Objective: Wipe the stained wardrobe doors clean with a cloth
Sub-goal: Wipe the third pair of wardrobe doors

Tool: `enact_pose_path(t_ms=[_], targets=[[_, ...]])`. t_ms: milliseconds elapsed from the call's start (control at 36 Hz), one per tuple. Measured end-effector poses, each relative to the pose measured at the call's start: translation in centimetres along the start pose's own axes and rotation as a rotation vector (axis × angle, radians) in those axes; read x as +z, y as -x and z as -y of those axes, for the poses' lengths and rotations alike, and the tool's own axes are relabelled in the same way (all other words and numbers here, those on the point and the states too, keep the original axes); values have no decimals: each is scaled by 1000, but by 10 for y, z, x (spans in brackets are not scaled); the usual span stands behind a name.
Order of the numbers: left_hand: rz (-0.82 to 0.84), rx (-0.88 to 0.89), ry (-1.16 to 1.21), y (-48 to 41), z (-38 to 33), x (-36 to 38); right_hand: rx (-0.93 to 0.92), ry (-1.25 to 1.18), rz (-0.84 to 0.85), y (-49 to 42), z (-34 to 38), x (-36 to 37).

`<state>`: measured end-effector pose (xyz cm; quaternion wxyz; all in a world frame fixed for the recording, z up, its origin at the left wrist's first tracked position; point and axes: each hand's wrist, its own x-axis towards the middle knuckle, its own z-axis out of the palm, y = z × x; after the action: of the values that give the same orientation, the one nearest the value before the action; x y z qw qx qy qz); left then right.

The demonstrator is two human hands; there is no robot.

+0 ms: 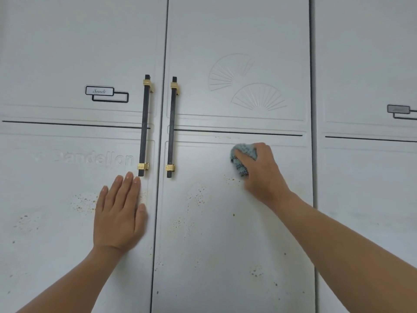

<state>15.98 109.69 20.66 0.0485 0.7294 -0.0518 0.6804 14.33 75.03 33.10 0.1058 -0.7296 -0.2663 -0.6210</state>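
Two white wardrobe doors fill the view. The left door (56, 177) and the right door (214, 233) both carry brown speckled stains on their lower panels. My right hand (261, 172) presses a bunched blue-grey cloth (242, 155) against the right door, just above a patch of brown specks (230, 179). My left hand (120, 213) lies flat with fingers spread on the left door, below its handle and beside more specks (83, 203).
Two vertical black handles with gold ends (144, 125) (172, 127) flank the gap between the doors. A third white door (365, 177) stands at the right. Embossed fan shapes (246, 84) and a small label plate (99, 91) mark the upper panels.
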Motion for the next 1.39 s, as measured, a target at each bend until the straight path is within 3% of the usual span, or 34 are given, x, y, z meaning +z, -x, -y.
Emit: enact_pose_path(t_ms=[56, 167, 194, 222, 278, 333, 361, 389, 472, 500, 639, 695, 778, 806, 917, 972, 1056, 1083, 1167, 1195, 1250, 1306, 1333, 1389], targets=[[6, -2, -2, 0, 0, 0, 79, 24, -31, -6, -8, 3], [-6, 4, -14, 0, 0, 0, 581, -118, -307, -25, -4, 7], [-16, 7, -17, 1, 1, 0, 611, -134, -298, -27, 3, 10], [-24, 13, -18, 1, 2, 0, 527, -99, -229, -26, 13, 14], [-25, 18, -15, 0, 3, 0, 186, -45, -34, -20, 30, 18], [-17, 11, -17, 1, 2, 1, -122, -11, 45, -18, 31, 21], [-11, 11, -22, 1, 2, 1, -171, 13, 53, -23, 27, 20], [-8, 11, -23, 1, 2, 1, -124, 25, 13, -29, 26, 19], [-3, 12, -24, -1, 3, 2, 269, -44, -130, -44, 32, 18], [0, 11, -26, 1, 4, 1, 275, -49, -126, -42, 41, 21], [-29, 25, -23, 1, 3, 1, -536, 118, 193, -23, 55, 37], [-32, 26, -26, 1, 4, 2, -477, 113, 180, -30, 58, 36], [-32, 32, -29, 0, 3, 1, -35, 11, -27, -26, 68, 38], [-35, 33, -31, 1, 3, 0, -53, 9, -36, -18, 73, 43], [-45, 43, -30, 1, 4, 1, -570, 16, 296, 28, 92, 59], [-53, 43, -33, 1, 3, 1, -501, -10, 266, 25, 97, 62], [-61, 48, -34, 1, 3, -1, -203, -24, 49, 20, 107, 66], [-64, 50, -32, 1, 3, -1, -219, 15, 34, 22, 112, 66], [-75, 59, -24, 1, 4, 0, -465, 13, 283, 27, 123, 70], [-78, 58, -23, 1, 4, 0, -559, 31, 276, 28, 121, 73], [-87, 57, -26, 1, 3, 0, -500, -10, 248, 24, 121, 74], [-92, 59, -31, 1, 3, 0, -311, -3, 166, 22, 120, 76], [-89, 59, -30, 2, 4, -1, -327, 24, 106, 29, 122, 78], [-86, 65, -26, 1, 4, 0, -424, 52, 206, 41, 127, 83]])
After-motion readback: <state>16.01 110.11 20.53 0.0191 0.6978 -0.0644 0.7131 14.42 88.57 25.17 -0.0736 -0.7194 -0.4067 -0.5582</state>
